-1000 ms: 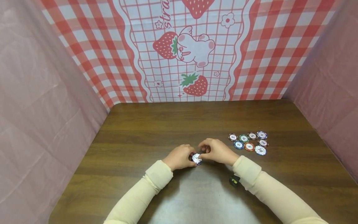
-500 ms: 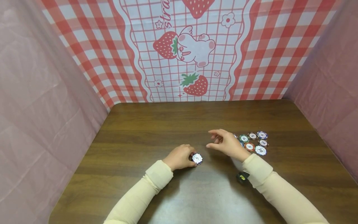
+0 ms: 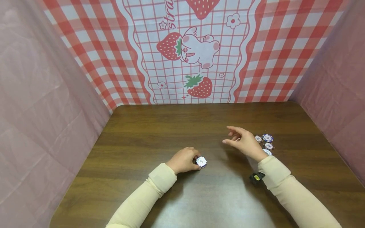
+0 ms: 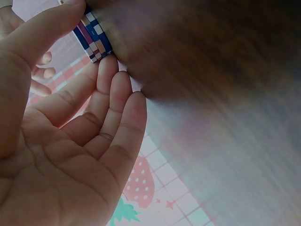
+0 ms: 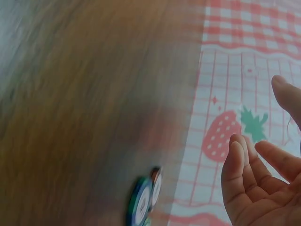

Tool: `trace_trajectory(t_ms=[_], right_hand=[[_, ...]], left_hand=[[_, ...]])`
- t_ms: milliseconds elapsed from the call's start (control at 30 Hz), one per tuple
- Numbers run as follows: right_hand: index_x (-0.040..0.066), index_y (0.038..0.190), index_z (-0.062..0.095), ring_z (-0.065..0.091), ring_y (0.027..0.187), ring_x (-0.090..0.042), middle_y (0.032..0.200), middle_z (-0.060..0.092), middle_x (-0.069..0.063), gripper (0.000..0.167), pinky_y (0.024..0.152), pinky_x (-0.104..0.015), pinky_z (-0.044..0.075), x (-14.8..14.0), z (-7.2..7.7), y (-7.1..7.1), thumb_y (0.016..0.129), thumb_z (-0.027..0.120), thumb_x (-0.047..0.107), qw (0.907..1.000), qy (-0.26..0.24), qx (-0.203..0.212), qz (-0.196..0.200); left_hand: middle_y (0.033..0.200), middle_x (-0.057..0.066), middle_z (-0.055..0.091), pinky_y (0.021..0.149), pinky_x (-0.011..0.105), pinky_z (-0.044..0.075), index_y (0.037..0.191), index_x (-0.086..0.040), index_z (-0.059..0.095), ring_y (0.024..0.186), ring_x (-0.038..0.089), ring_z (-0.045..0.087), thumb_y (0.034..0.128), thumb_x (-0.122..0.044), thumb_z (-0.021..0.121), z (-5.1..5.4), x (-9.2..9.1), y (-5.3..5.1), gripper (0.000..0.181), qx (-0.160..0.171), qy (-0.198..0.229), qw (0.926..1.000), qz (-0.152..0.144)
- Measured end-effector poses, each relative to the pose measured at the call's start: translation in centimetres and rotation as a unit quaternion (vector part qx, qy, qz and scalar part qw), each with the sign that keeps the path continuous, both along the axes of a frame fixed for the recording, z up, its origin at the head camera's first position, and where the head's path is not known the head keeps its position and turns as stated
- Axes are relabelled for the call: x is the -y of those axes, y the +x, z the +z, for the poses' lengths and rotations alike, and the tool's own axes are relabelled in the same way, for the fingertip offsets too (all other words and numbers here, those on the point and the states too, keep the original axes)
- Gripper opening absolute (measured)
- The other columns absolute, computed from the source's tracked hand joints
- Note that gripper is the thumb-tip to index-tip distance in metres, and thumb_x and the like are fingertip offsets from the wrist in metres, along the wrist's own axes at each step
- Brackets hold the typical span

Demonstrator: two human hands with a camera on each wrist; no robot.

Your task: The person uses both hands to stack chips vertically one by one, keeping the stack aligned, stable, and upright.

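Observation:
My left hand (image 3: 182, 161) grips a short stack of poker chips (image 3: 201, 162) on the table, the thumb on one side and fingers on the other. A white face marked 5 tops the stack. In the left wrist view the striped edges of the stacked chips (image 4: 98, 35) show in blue, white and dark red. My right hand (image 3: 245, 144) hovers above the table, thumb and fingers spread apart with nothing seen between them. It hides part of a group of loose poker chips (image 3: 267, 138) lying flat at the right. A green-and-blue-edged chip (image 5: 141, 202) appears below that hand in the right wrist view.
The wooden table (image 3: 159, 123) reaches back to a red-and-white strawberry cloth (image 3: 199, 85). Pink fabric walls (image 3: 51, 95) rise on both sides. A black strap device (image 3: 256, 177) sits at the right wrist.
My right hand has left the stack and moved right and away from me toward the loose chips, its fingers opening. The left hand and the stack have stayed in place.

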State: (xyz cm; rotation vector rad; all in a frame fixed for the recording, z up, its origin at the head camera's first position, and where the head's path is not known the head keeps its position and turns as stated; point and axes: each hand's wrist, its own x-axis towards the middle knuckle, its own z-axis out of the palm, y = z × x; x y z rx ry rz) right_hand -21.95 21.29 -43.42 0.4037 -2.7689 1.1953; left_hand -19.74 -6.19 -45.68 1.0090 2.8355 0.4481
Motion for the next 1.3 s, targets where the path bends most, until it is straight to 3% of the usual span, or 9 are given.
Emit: trace_trajectory(t_ms=[167,400,700,1033,1300], right_hand=[[0.004,0.141,0.051,0.059,0.084,-0.015,0.109,0.067,-0.018,0.072,0.067,-0.020,0.048,-1.7,-0.2,-0.5,0.083,0.078,0.036,0.9996,0.000,0.022,-0.015],[0.004,0.148,0.040,0.061,0.090,-0.024,0.119,0.062,-0.021,0.083,0.054,-0.027,0.050,-3.9,-0.2,-0.5,0.084,0.074,0.045,0.9964,0.006,0.079,-0.029],[-0.002,0.147,0.039,0.062,0.090,-0.025,0.114,0.064,-0.021,0.083,0.067,-0.028,0.049,-5.1,-0.5,-0.8,0.085,0.073,0.043,0.9937,0.054,0.091,-0.036],[-0.008,0.144,0.039,0.053,0.087,-0.023,0.106,0.061,-0.017,0.083,0.075,-0.033,0.046,-5.5,-1.0,-1.4,0.087,0.071,0.044,0.9907,0.083,0.107,-0.016],[-0.010,0.140,0.044,0.052,0.083,-0.022,0.099,0.060,-0.015,0.081,0.073,-0.032,0.043,-5.2,-1.7,-2.1,0.084,0.075,0.039,0.9889,0.097,0.112,-0.004]], left_hand=[[0.090,-0.006,0.066,0.073,0.021,0.046,0.101,-0.014,0.071,0.080,0.006,0.054,0.0744,-0.033,0.083,0.0,0.0,0.0,0.034,0.000,-0.001,1.0000,0.000],[0.090,-0.006,0.067,0.074,0.021,0.046,0.101,-0.014,0.071,0.081,0.006,0.055,0.0745,-0.032,0.083,0.0,0.0,0.0,0.034,-0.003,0.000,1.0000,-0.002],[0.091,-0.005,0.068,0.076,0.023,0.048,0.102,-0.014,0.072,0.084,0.008,0.057,0.0742,-0.032,0.083,0.2,0.0,0.2,0.035,-0.007,0.002,1.0000,-0.003],[0.093,-0.004,0.068,0.077,0.024,0.048,0.102,-0.014,0.071,0.085,0.009,0.058,0.0748,-0.033,0.082,0.2,0.0,0.3,0.035,-0.008,-0.002,1.0000,-0.002],[0.090,-0.005,0.066,0.076,0.023,0.047,0.104,-0.014,0.072,0.083,0.008,0.056,0.0751,-0.033,0.082,0.2,0.0,0.3,0.036,-0.004,-0.004,1.0000,0.000]])
